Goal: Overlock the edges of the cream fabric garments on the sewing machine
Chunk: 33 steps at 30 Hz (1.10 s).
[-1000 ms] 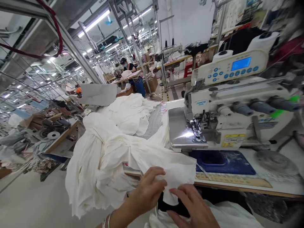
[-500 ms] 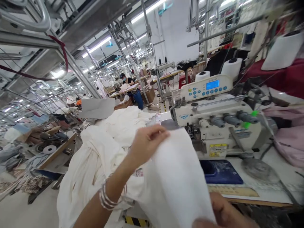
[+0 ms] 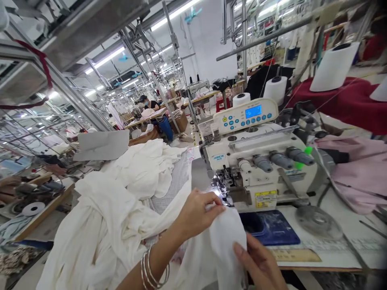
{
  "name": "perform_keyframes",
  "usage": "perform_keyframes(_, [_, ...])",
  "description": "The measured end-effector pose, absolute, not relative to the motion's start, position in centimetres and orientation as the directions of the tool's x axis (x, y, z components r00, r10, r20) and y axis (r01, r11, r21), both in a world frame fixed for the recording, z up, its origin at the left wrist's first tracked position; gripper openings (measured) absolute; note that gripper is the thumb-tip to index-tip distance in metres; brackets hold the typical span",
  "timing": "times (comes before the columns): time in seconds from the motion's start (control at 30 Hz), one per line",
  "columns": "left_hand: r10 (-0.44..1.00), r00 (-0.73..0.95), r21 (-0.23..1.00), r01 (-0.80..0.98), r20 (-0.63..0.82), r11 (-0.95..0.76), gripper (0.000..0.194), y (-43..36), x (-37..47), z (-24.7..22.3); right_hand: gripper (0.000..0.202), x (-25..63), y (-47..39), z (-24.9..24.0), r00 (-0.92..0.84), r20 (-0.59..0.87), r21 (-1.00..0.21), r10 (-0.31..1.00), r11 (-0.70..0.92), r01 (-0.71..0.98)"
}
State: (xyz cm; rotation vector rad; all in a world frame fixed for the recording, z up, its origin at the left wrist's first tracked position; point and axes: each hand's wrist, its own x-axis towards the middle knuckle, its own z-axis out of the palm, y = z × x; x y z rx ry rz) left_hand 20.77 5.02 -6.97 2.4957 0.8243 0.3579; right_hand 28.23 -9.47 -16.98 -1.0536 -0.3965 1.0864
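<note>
A white cloth piece hangs between my two hands, just in front of the overlock sewing machine. My left hand, with silver bangles on the wrist, pinches its upper edge close to the lit needle area. Lower down, my right hand grips the right edge of the same cloth between thumb and fingers. The cloth's lower end runs out of the picture. A large heap of white fabric lies to the left of my left arm.
A blue tray and a wooden ruler lie on the machine table at the right. White thread cones stand behind the machine, near red fabric. Pink fabric lies at the far right. Another person sits farther back.
Both hands have brought the cloth nearer to the machine's needle area, and my right hand has come up. The cloth now hangs more folded. A light at the needle now shows.
</note>
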Motion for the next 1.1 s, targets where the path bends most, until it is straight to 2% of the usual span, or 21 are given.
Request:
perform_keyframes(0.17, [0.663, 0.743, 0.544, 0.521, 0.092, -0.658, 0.017, 6.5, 20.8, -7.4, 0.054, 28.5, -8.5, -17.3, 0.53, -0.209, -0.854, 0.822, 0.11, -0.509])
perform_keyframes(0.3, [0.667, 0.741, 0.564, 0.522, 0.07, -0.64, 0.013, 7.3, 20.7, -7.6, 0.045, 27.4, -8.5, -18.6, 0.501, -0.25, -0.845, 0.829, 0.066, -0.531])
perform_keyframes(0.5, [0.655, 0.753, 0.574, 0.509, 0.062, -0.641, 0.014, 6.6, 21.7, -7.2, 0.03, 27.8, -8.3, -17.7, 0.487, -0.185, -0.85, 0.854, 0.111, -0.516])
perform_keyframes(0.63, [0.659, 0.748, 0.575, 0.509, 0.074, -0.641, 0.013, 6.9, 21.7, -7.2, 0.035, 28.4, -8.0, -16.7, 0.515, -0.204, -0.829, 0.833, 0.133, -0.543])
perform_keyframes(0.83, [0.69, 0.715, 0.575, 0.521, 0.111, -0.631, 0.017, 8.5, 21.4, -7.3, 0.037, 28.5, -7.8, -17.4, 0.554, -0.206, -0.88, 0.807, 0.095, -0.466])
perform_keyframes(0.97, [0.702, 0.69, 0.553, 0.521, 0.176, -0.65, 0.016, 8.1, 21.3, -7.5, 0.036, 28.5, -7.9, -17.9, 0.544, -0.215, -0.887, 0.811, 0.07, -0.456])
perform_keyframes(1.03, [0.728, 0.635, 0.546, 0.526, 0.258, -0.652, 0.015, 7.0, 20.3, -8.5, 0.035, 28.7, -8.2, -18.3, 0.539, -0.188, -0.91, 0.821, 0.061, -0.41])
perform_keyframes(1.1, [0.748, 0.52, 0.502, 0.555, 0.414, -0.663, 0.034, 5.1, 18.5, -10.5, 0.033, 28.9, -8.6, -18.8, 0.527, -0.14, -0.951, 0.838, 0.034, -0.307])
